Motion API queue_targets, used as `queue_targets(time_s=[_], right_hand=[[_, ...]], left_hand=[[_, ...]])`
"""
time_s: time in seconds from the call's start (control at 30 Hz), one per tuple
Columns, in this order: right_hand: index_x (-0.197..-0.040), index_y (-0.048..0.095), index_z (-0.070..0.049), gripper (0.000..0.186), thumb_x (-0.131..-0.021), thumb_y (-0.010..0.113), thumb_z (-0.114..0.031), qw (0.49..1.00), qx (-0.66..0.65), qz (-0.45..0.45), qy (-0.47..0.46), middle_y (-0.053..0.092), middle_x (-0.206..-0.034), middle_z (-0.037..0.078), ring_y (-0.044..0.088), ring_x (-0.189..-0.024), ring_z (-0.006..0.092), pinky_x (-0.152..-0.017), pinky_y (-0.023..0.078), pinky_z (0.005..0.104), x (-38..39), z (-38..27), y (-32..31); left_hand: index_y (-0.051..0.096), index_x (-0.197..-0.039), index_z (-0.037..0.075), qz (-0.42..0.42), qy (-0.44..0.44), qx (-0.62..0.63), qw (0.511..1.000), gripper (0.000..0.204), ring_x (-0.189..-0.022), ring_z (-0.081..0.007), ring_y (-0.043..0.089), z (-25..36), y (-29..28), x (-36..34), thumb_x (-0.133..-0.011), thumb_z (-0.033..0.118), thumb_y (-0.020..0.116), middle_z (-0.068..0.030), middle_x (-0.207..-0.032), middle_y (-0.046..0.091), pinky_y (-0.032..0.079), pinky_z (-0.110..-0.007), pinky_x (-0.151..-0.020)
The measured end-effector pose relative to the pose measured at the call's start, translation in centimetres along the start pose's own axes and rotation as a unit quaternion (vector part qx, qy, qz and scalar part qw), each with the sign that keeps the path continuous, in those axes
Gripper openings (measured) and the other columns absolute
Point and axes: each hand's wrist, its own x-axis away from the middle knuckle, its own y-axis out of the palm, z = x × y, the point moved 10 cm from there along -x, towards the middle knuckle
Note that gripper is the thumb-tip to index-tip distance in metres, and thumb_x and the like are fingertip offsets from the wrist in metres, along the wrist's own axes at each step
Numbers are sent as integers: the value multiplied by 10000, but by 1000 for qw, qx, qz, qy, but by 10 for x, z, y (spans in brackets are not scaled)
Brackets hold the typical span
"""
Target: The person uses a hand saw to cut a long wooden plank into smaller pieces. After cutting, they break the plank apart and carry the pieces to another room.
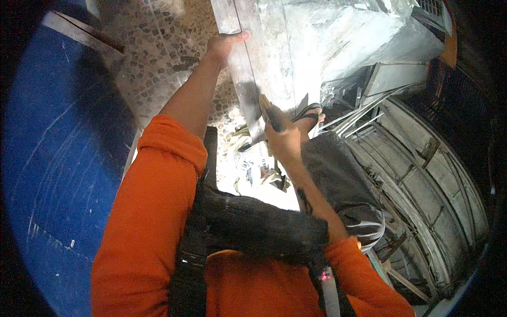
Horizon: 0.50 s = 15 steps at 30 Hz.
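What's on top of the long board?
The left hand lies over an edge of the board. The right hand holds a tool close by, contact unclear. Wood beneath the left hand and the board's underside are hidden.

Orange sleeves (142, 227); a blue surface (58, 153) streaked with pale scratches; a pale grey board (238, 63); a black-and-tan tool (275, 120); a beige floor (153, 68) mottled with dark patches.

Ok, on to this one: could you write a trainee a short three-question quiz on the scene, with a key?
1. Which hand grips the tool?
2. True or false: the left hand touches the board.
3. The large surface along the picture's left side is mainly: a) red, b) blue, c) white.

Key: 1. The right hand. 2. True. 3. b.
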Motion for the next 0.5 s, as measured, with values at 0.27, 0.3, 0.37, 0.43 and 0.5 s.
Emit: queue_targets(time_s=[0.27, 0.3, 0.37, 0.43, 0.5], right_hand=[[-1410, 536, 27, 472, -959, 606, -93, 970, -168, -99, 146, 690, -1204, 151, 685, -1020, 199, -908, 545, 324, 181, 57, -109], [-1413, 535, 22, 479, -954, 611, -91, 967, -175, -101, 156, 691, -1210, 149, 687, -1025, 198, -906, 546, 322, 163, 55, -98], [-1420, 534, 11, 492, -945, 622, -86, 962, -196, -114, 155, 693, -1222, 145, 690, -1035, 195, -903, 548, 318, 103, 52, -53], [-1427, 533, 0, 507, -936, 632, -81, 964, -179, -117, 158, 696, -1234, 141, 692, -1045, 193, -899, 551, 313, 49, 39, -32], [-1433, 531, -11, 523, -927, 643, -76, 967, -155, -107, 172, 698, -1246, 137, 695, -1055, 190, -895, 553, 309, 58, 35, -48]], left_hand=[[630, -1305, 32, 1, 24, 102, 994, 611, -1144, -303, 631, 10, 20, 21, -815, 327, 845, -154, -1219, 679, 506, -431, -994], [628, -1303, 30, 12, 5, 88, 996, 610, -1136, -309, 636, 5, 16, 22, -811, 316, 848, -155, -1218, 680, 512, -442, -989], [623, -1300, 25, 44, -21, 42, 998, 609, -1122, -319, 647, 3, -4, 18, -805, 295, 854, -157, -1214, 680, 524, -465, -979], [619, -1294, 19, 74, 53, 37, 995, 613, -1102, -325, 658, 14, 3, 24, -801, 295, 857, -159, -1209, 681, 535, -481, -962], [615, -1292, 15, 32, 39, 64, 997, 615, -1097, -327, 662, 18, 28, 24, -797, 286, 861, -159, -1206, 681, 540, -487, -955]])
